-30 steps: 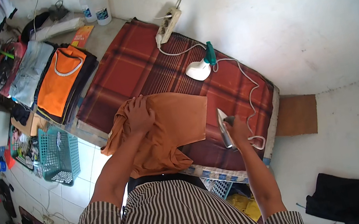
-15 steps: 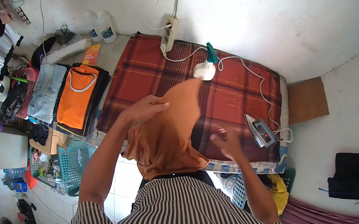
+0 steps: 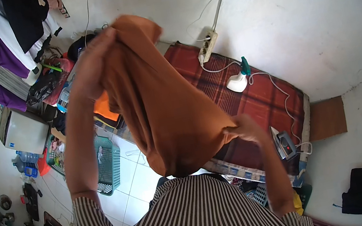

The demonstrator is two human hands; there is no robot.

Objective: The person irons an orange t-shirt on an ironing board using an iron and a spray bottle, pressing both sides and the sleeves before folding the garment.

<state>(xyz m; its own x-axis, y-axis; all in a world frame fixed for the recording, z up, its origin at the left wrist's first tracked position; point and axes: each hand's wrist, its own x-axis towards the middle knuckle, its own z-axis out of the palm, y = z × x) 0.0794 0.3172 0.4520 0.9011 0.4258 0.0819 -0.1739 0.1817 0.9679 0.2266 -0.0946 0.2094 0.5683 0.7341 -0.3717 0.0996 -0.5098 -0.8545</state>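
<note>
A rust-brown piece of fabric (image 3: 160, 102), seemingly a garment, hangs stretched between my two hands in front of my body. My left hand (image 3: 96, 55), raised high and smeared by motion, grips its upper left part. Lower down, my right hand (image 3: 243, 129) pinches the right edge of the cloth. Behind the fabric lies a red plaid ironing pad (image 3: 214, 83). On it, right of my right hand, an iron (image 3: 285, 144) rests with a small red light showing. A white spray bottle (image 3: 237, 80) with a green trigger lies farther back on the pad.
A power strip (image 3: 209, 46) with a white cord sits at the pad's far edge. Folded orange clothing (image 3: 105, 108) is partly hidden behind the cloth. A green basket (image 3: 109, 167) stands on the tiled floor at left. Brown cardboard (image 3: 328, 118) leans at the right wall.
My left hand has lifted the brown cloth up and to the left. My right hand, open and apart from it before, now grips its right edge. The view has shifted somewhat.
</note>
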